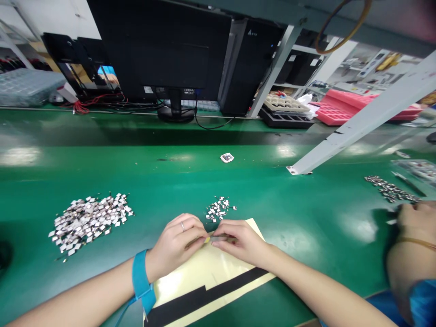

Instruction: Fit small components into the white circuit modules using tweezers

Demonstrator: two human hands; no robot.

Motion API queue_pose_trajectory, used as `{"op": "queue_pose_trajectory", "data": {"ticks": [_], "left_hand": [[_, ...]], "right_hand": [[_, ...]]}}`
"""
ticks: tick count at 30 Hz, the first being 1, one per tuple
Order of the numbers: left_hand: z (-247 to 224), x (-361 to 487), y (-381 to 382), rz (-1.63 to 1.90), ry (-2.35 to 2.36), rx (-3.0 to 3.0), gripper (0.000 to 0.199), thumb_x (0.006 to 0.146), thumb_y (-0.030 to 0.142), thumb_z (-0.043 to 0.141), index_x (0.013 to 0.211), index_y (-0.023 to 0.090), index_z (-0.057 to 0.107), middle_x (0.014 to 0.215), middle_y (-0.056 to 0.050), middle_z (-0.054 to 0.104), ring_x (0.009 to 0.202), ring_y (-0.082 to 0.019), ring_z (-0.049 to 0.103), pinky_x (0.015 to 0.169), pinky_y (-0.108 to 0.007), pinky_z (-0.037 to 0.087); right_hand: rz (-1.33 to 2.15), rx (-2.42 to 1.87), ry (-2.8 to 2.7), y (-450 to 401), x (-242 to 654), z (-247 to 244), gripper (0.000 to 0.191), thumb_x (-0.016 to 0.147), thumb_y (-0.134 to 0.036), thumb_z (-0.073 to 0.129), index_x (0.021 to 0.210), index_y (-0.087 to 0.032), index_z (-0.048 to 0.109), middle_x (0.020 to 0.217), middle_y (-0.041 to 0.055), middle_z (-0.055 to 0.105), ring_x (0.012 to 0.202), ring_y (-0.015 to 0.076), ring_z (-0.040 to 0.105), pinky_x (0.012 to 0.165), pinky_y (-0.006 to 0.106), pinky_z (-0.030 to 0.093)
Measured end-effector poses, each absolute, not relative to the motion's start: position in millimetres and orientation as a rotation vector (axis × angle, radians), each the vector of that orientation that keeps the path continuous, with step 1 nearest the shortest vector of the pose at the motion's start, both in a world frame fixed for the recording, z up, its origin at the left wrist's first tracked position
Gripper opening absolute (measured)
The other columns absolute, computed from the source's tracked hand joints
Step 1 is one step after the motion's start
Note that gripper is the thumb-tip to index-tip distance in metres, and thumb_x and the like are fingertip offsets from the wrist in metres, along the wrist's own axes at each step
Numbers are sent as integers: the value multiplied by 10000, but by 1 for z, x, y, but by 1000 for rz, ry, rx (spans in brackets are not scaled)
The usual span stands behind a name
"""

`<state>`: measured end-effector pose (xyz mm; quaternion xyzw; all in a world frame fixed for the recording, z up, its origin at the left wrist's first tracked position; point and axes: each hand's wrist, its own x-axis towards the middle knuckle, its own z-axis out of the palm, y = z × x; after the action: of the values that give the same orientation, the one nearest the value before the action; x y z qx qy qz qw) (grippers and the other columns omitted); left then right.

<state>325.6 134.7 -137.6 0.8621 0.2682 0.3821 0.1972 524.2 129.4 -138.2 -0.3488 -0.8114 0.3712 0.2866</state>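
Your left hand (177, 240) and right hand (238, 240) come together over a cream backing sheet (207, 284), fingers closed, both pinching a thin metallic strip (220, 238). Its long axis runs almost level, left to right, with its ends held between your fingertips. Just above lies a small heap of tiny metal tabs (218, 209); a larger heap (88, 222) sits to the left on the green bench mat (170, 172). At far right, a co-worker's hand (417, 218) is near another scatter of tabs (390, 188) — well apart from yours.
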Motion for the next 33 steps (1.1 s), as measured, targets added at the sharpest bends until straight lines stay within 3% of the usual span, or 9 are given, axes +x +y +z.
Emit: {"op": "queue_pose_trajectory", "data": {"ticks": [10, 22, 27, 33], "left_hand": [[-141, 324, 134, 1021, 774, 2520, 98, 807, 140, 525, 881, 159, 586, 727, -34, 583, 708, -149, 503, 621, -279, 416], [-136, 328, 131, 946, 878, 2760, 197, 852, 138, 410, 820, 125, 604, 748, -71, 542, 708, -168, 455, 567, -268, 431], [-139, 327, 132, 957, 801, 2667, 150, 844, 128, 441, 899, 128, 581, 734, -61, 555, 703, -169, 462, 582, -279, 436], [-140, 326, 131, 954, 815, 2605, 97, 820, 123, 488, 837, 118, 584, 737, -58, 561, 710, -162, 470, 603, -278, 425]], "right_hand": [[940, -952, -2172, 128, 524, -136, 117, 814, -217, 526, 818, -128, 602, 683, 26, 532, 582, 104, 491, 502, 184, 359], [872, -964, -2212, 129, 521, -140, 76, 793, -180, 525, 807, -138, 587, 687, 16, 530, 591, 101, 498, 521, 180, 365], [878, -971, -2202, 129, 522, -138, 82, 792, -184, 520, 796, -140, 588, 679, 16, 531, 592, 104, 501, 518, 181, 364], [892, -972, -2198, 129, 522, -139, 72, 787, -166, 520, 807, -142, 585, 694, 14, 530, 599, 99, 504, 521, 176, 365]]}}
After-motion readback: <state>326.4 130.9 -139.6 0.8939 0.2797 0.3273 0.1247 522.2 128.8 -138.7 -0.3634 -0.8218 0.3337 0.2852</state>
